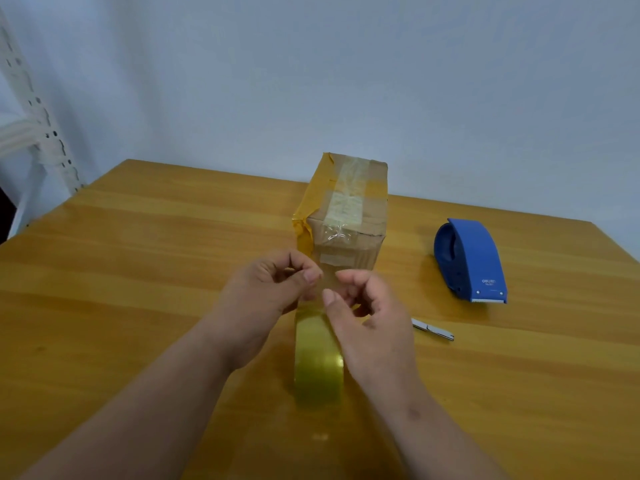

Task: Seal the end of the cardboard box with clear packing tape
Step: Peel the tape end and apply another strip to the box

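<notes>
Head view was the only angle, looking down at a wooden table (138, 271) with a warm, streaky grain. Standing on it was a long brown cardboard box (346, 216), matte and a bit crumpled, with yellowish tape down its left edge and a wrinkly clear strip along the top that folded over the near end. Both hands hovered just in front of that near end. The left hand (273, 289) had thumb and forefinger pressed together on the loose end of a glossy clear strip (hard to see, it's basically see-through), and the right hand (367, 313) was pinching the same strip from the other side, other fingers curled in. Below the hands sat the packing tape roll (317, 358), standing on its edge, shiny yellow-gold, partly hidden by the right wrist. Off to the right lay a blue plastic tape dispenser (471, 261), rounded like an arch with a serrated metal edge at the front. Between it and the right hand lay a small silvery metal tool (434, 330), couldn't tell what exactly.
</notes>
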A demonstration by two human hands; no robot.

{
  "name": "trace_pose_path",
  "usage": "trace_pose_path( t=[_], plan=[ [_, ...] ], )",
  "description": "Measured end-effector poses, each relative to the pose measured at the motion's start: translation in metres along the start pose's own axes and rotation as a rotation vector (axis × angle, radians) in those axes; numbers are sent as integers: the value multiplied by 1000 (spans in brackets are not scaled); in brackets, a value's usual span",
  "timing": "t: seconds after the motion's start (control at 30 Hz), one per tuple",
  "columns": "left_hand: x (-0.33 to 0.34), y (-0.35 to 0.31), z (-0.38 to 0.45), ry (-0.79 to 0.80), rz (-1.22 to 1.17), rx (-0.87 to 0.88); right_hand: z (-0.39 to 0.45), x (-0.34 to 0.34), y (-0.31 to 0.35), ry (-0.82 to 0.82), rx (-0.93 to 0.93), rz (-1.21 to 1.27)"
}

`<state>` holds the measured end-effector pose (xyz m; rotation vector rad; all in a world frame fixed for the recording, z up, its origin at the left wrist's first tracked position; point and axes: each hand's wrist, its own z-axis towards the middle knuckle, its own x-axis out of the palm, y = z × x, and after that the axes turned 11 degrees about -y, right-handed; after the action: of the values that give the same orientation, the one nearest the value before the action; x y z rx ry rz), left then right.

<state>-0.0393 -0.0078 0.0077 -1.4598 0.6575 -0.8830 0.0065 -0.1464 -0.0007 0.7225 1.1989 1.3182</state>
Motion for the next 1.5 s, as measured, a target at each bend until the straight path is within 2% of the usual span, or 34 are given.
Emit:
trace_pose_path(
  t=[0.2, 0.4, 0.5, 0.67, 0.87, 1.1, 1.5],
  plan=[
    [9, 7, -9, -97, 43, -38, 2, -9, 2, -36, 44, 63],
    [12, -3, -20, -183, 278, 95, 0, -12, 3, 7, -24, 12],
    [11, -10, -22, -152, 289, 95, 0, -14, 2, 26, -29, 7],
    [4, -13, -21, -51, 111, 71, 0, -18, 2, 68, 4, 29],
    [3, -14, -21, 12, 174, 73, 1, -20, 0, 77, 49, -4],
    [1, -16, -21, -4, 368, 68, 4, -21, -3, 60, 72, -61],
    [12, -28, -25, -148, 746, 214, 5, -20, -1, 50, -46, -201]
  ],
)
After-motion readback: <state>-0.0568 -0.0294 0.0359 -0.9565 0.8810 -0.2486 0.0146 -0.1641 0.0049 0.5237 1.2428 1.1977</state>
